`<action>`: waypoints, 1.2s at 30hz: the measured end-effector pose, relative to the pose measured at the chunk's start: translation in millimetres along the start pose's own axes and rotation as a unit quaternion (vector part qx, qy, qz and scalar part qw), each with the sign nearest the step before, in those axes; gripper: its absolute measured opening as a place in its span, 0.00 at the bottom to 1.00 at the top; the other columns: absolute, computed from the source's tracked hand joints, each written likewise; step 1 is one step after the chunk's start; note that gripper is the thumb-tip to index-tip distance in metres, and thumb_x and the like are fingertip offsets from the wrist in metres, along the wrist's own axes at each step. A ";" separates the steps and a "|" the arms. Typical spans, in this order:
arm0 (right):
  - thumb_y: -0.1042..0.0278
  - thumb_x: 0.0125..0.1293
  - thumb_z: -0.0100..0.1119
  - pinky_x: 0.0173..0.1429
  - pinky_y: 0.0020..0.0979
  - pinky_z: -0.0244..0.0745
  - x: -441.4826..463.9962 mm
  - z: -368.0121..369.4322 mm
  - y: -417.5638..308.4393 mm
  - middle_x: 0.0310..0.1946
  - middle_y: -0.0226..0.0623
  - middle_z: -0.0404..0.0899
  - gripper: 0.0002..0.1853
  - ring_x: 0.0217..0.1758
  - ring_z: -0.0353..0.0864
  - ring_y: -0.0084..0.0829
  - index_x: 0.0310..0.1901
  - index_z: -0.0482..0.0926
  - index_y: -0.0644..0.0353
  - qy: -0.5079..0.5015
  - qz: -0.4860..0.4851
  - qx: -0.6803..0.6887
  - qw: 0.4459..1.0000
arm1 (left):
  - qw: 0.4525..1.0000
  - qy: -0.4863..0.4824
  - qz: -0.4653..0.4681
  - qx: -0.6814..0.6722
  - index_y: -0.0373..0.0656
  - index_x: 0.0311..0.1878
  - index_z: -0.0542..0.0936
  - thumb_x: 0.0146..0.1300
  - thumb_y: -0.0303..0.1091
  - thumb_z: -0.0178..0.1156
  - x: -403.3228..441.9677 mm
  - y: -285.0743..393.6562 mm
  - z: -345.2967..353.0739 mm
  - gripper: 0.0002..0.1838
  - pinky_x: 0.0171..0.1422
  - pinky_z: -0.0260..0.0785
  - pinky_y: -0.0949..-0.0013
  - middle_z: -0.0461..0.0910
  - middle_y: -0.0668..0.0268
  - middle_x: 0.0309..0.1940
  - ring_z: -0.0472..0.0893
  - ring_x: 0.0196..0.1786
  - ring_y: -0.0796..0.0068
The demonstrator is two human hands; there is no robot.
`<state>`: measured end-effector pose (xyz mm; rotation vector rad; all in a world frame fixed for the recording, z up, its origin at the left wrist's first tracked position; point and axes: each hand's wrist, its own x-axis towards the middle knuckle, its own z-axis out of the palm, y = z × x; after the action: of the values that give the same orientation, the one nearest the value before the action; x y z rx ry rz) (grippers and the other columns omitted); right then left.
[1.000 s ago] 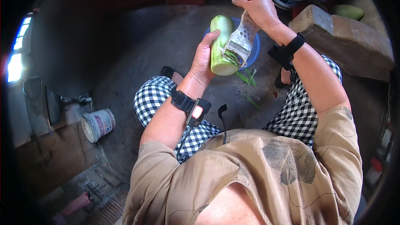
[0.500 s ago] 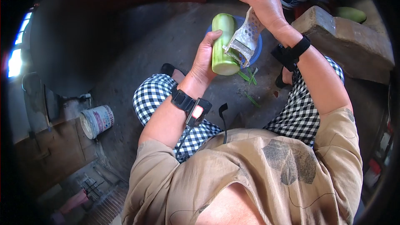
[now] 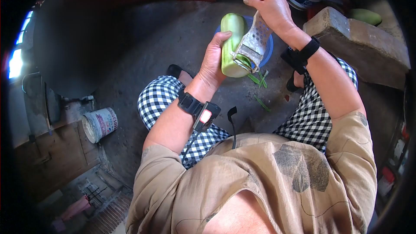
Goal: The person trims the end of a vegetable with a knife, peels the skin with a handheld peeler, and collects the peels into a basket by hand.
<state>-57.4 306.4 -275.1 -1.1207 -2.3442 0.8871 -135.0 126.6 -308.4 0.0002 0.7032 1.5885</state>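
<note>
Gourd [image 3: 234,26] sits in wrapped left hand [image 3: 212,60], overlapping basin [image 3: 269,50] in view; closed right hand [image 3: 274,12] holds peeler [image 3: 252,47] against it. Floor [image 3: 169,34] open leftward, block [image 3: 362,45] edge close on right. Peeler tilt differs slightly from before.

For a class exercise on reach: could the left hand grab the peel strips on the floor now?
Probably not: the left hand is gripping the green gourd, so it would likely need to let go before taking the peel strips.
</note>
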 end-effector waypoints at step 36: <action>0.39 0.61 0.59 0.54 0.47 0.75 99.5 -17.8 71.0 0.45 0.49 0.84 0.25 0.51 0.82 0.50 0.38 0.87 0.56 0.156 0.120 -0.071 0.978 | 0.995 -0.013 0.066 0.073 0.30 0.64 0.69 0.60 0.57 0.58 -9.9 9.8 13.9 0.40 0.44 0.84 0.65 0.80 0.50 0.46 0.84 0.44 0.64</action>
<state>-68.1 426.2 -303.6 -1.5078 -2.0685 0.5732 -136.7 124.0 -288.9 0.1782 0.8121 1.6570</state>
